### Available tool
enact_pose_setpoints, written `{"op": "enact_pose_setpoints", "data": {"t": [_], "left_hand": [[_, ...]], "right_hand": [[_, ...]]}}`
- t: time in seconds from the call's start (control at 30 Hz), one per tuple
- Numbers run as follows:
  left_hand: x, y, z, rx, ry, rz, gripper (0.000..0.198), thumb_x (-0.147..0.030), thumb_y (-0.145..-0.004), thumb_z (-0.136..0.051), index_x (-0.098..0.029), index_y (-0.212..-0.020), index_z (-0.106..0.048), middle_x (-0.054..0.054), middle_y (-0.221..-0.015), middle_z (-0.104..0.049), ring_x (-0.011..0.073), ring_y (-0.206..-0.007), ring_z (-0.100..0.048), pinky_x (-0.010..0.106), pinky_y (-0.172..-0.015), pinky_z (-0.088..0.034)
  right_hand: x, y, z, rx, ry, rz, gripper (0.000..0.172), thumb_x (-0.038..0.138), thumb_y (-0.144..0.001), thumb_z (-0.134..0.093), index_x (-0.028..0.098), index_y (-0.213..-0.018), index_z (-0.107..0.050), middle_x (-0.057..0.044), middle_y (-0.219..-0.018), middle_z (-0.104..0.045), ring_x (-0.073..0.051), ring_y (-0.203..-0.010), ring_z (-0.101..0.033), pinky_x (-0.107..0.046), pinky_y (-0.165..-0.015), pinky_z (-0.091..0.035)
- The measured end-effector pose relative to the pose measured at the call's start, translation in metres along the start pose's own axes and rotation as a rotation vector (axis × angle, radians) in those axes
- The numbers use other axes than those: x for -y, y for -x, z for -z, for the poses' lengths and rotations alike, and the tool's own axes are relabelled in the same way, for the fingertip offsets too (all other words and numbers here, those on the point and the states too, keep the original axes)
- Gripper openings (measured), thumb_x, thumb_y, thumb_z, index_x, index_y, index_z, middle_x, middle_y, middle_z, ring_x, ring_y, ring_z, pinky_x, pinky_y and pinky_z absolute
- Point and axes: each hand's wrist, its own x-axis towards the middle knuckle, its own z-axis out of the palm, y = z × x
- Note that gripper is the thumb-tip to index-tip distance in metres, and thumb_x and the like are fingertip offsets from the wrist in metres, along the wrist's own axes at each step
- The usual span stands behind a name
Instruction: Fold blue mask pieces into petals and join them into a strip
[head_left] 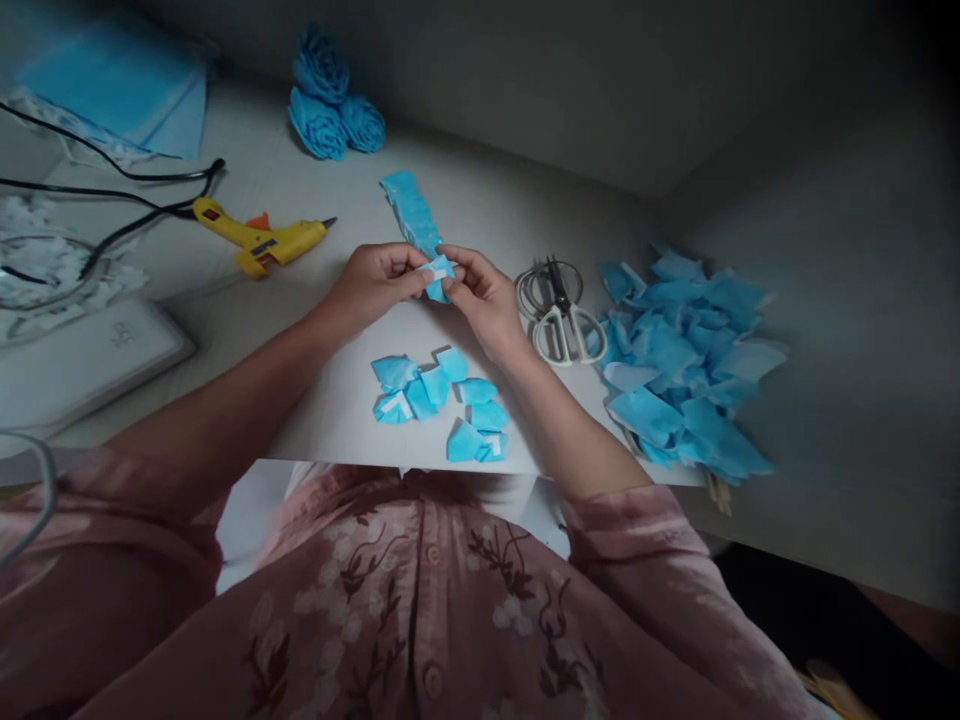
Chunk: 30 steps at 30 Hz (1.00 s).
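Note:
Between my two hands is a small blue petal-shaped piece (439,270) with a white strip on its face. My left hand (381,278) pinches its left side with thumb and finger. On the other side my right hand (480,290) pinches its right edge. Just beyond my fingers lies a crinkled blue strip (412,210) on the table. Several loose blue petal pieces (420,390) are spread on the table nearer to my body, a few with white strips on them.
A yellow glue gun (281,243) with a black cord lies at left. White-handled scissors (562,325) and a wire coil (529,290) sit right of my hands. Beyond them is a heap of blue pieces (682,350). Three blue rosettes (321,125) and flat blue sheets (120,80) lie at the back.

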Motion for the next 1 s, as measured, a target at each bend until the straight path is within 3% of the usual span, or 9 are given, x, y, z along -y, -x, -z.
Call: {"op": "enact_pose_setpoints", "data": {"t": [0.3,0.7,0.87,1.0], "left_hand": [[0.001,-0.001,0.001,-0.034,-0.088,0.011,0.011,-0.022,-0.085,-0.072,-0.018,-0.076,-0.068,-0.002,-0.067,-0.062,0.0115,-0.063,-0.055,0.024,-0.062,-0.044],[0.006,-0.001,0.000,-0.012,-0.071,-0.008,0.010,-0.021,-0.084,-0.075,-0.017,-0.077,-0.071,-0.002,-0.066,-0.063,0.0100,-0.060,-0.052,0.023,-0.060,-0.040],[-0.001,-0.002,0.002,0.004,0.044,0.036,0.020,-0.030,-0.092,-0.072,-0.018,-0.076,-0.070,0.001,-0.066,-0.065,0.0103,-0.058,-0.053,0.023,-0.060,-0.043],[-0.003,-0.001,0.003,0.017,0.027,0.045,0.019,-0.028,-0.087,-0.078,-0.018,-0.073,-0.068,-0.001,-0.065,-0.063,0.0094,-0.057,-0.052,0.022,-0.058,-0.042]], "right_hand": [[0.006,0.000,0.006,0.021,-0.086,-0.051,0.058,0.071,-0.092,-0.070,0.028,-0.130,-0.073,-0.004,-0.116,-0.077,-0.024,-0.108,-0.074,-0.046,-0.104,-0.063],[-0.002,-0.003,0.012,0.018,0.030,0.029,0.058,0.068,-0.094,-0.072,0.029,-0.135,-0.070,-0.002,-0.095,-0.071,-0.020,-0.091,-0.072,-0.044,-0.092,-0.065],[-0.002,-0.005,0.017,-0.033,0.044,0.031,0.060,0.070,-0.095,-0.070,0.029,-0.139,-0.068,-0.003,-0.100,-0.071,-0.021,-0.097,-0.071,-0.044,-0.094,-0.063],[-0.002,-0.006,0.017,-0.051,0.053,0.028,0.064,0.073,-0.094,-0.068,0.029,-0.140,-0.067,-0.003,-0.101,-0.072,-0.022,-0.102,-0.071,-0.045,-0.095,-0.063]]}}
